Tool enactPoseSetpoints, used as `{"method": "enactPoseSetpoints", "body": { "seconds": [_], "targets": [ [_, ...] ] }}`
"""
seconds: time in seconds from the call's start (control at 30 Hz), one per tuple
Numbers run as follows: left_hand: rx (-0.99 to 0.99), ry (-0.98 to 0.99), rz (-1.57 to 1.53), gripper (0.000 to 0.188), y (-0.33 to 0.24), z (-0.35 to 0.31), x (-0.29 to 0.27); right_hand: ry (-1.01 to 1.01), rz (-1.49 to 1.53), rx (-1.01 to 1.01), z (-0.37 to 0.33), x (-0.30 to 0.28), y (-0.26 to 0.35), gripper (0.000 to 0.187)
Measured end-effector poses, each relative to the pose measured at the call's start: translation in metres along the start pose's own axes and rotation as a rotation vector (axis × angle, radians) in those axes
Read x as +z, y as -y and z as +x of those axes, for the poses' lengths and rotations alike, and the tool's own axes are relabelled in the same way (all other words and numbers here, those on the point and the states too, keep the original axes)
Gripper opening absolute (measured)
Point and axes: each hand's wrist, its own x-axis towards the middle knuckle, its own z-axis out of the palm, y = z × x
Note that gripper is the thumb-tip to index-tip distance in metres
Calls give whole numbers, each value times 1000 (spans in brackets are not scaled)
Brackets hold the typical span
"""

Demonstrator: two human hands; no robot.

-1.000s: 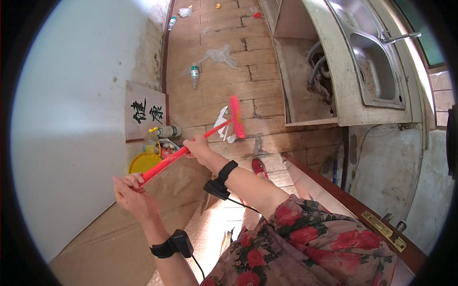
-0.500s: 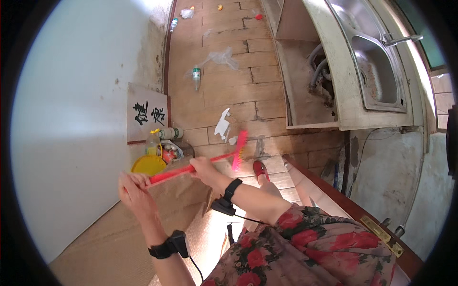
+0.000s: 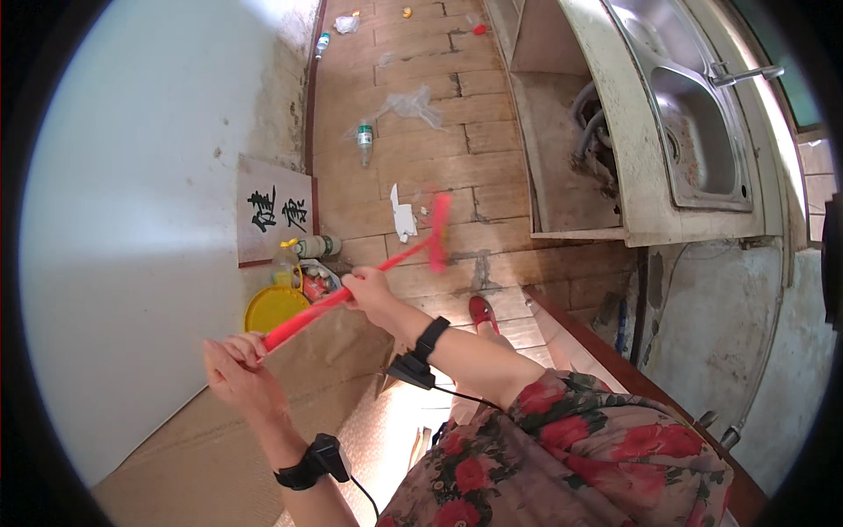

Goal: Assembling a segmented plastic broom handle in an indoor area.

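A red broom (image 3: 327,302) slants across the view, gripped by both hands. At the upper end of its handle, my left hand (image 3: 241,373) is closed around it. Farther down the stick, my right hand (image 3: 372,292) is wrapped round it too. The pink-red broom head (image 3: 441,233), smeared by motion, is over the wooden-plank floor (image 3: 505,211). Just left of the head lies torn white paper (image 3: 403,220), with small scraps between them. Beyond it are a clear plastic bottle with a green label (image 3: 365,140) and a crumpled clear plastic bag (image 3: 413,104).
A cabinet (image 3: 575,233) with an open front and a metal sink (image 3: 698,132) stands on the right. By the left wall are a yellow lid (image 3: 277,312), an oil bottle (image 3: 284,263) and a bag of litter (image 3: 318,281). A second bottle (image 3: 322,44) lies farther off.
The broom head has swung away from me, and the white paper has shifted left and turned. My left hand has moved slightly left and down; my right hand has moved slightly forward.
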Motion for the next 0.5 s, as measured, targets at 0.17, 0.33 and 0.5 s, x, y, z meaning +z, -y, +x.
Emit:
{"method": "enactPoseSetpoints", "body": {
  "seconds": [0.17, 0.33, 0.5],
  "targets": [
    [-157, -117, -17, 39, 27, -8, 5, -120, -82, 128, 7, -39, -32, 29],
    [-173, -91, -66, 37, 46, -4, 27, -207, -77, 101, 51, -48, -29, 22],
    [-92, -130, -32, 39, 32, 20, 45, -52, -88, 90, 73, -15, 15, 8]
  ]
}}
